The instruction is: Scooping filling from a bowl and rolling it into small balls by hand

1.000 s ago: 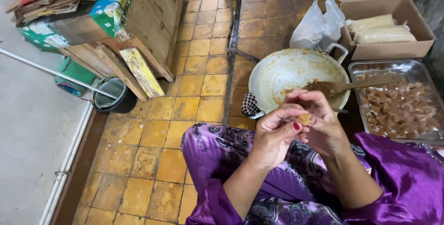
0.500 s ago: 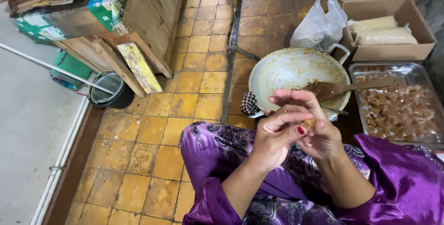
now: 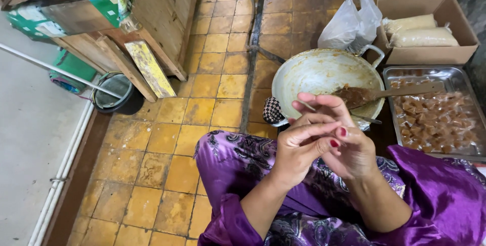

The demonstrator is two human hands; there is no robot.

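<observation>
Tiled floor (image 3: pixel 167 139): carries pan (image 3: pixel 314 74), with spoon (image 3: pixel 374 94) resting in it, and metal tray (image 3: pixel 458 76) of wrapped sweets (image 3: pixel 438 122). Left hand (image 3: pixel 298 150) and right hand (image 3: pixel 349 142): pressed together above the purple lap; contents between them cannot be determined.

glossy purple satin cloth (image 3: pixel 435 190), shiny metal tray (image 3: pixel 458 76), matt cardboard box (image 3: pixel 445 10), worn glazed floor tiles (image 3: pixel 167 139).
</observation>
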